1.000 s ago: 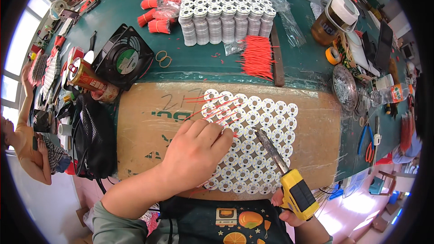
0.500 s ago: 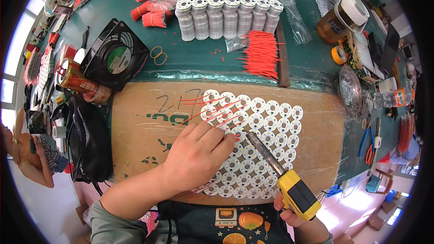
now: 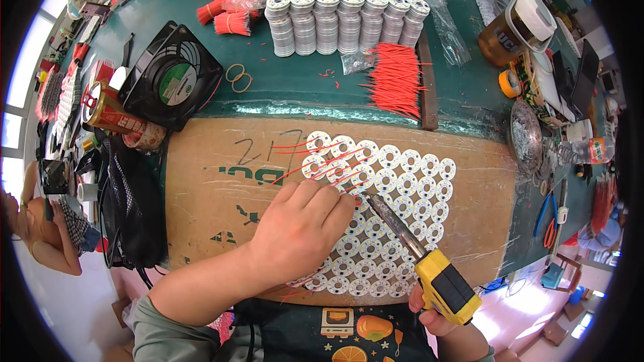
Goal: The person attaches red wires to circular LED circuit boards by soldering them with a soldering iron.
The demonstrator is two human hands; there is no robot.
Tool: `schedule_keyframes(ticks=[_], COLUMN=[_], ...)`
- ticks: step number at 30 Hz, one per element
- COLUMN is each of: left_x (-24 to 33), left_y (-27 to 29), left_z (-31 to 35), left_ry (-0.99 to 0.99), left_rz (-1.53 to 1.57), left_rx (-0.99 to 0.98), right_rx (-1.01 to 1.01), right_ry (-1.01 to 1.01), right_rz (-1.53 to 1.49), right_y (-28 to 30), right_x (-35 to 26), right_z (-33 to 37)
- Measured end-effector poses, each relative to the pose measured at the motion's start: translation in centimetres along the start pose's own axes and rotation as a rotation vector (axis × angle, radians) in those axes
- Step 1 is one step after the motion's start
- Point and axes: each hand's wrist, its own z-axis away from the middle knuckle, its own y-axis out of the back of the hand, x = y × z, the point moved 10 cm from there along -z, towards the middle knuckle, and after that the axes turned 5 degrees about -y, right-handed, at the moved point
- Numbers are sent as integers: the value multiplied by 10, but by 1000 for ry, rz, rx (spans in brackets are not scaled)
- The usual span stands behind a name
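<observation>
Rows of round white LED boards (image 3: 389, 156), each with a centre hole, lie on a brown cardboard sheet (image 3: 201, 228). Several thin red wires (image 3: 288, 174) reach across the upper left boards. My left hand (image 3: 302, 228) rests over the left rows with its fingers pinched; a bit of red wire shows at the fingertips. In my right hand (image 3: 429, 308), lower right, is a yellow and black soldering gun (image 3: 448, 287). Its dark tip touches or nearly touches a board beside my left fingertips. The left hand and wrist hide some boards.
Beyond the cardboard stand stacked white boards (image 3: 342, 23), with a pile of red wires (image 3: 396, 80) beside them. A black fan (image 3: 176, 80) and a can (image 3: 107, 110) are at left. At right are a metal dish (image 3: 526, 135), a lidded jug (image 3: 513, 30) and pliers (image 3: 547, 218).
The view has shifted slightly, moving the boards a little right in the picture. Both hands and the soldering gun keep nearly the same place by the same board.
</observation>
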Motion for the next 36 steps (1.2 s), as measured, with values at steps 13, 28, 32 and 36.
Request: schedule_keyframes(ticks=[13,28,32,36], left_x=[0,-2,-2,-3], left_y=[-2,-2,-2,-2], left_z=[2,3,3,2], left_ry=[1,17,17,17], left_rz=[32,68,78,82], left_rx=[-34,-29,-32,-31], right_rx=[-13,3,23,5], right_ry=[-8,21,48,24], right_rz=[3,69,59,67], right_y=[-1,-1,0,-1], right_x=[-1,5,1,3], right_z=[-2,0,0,-1])
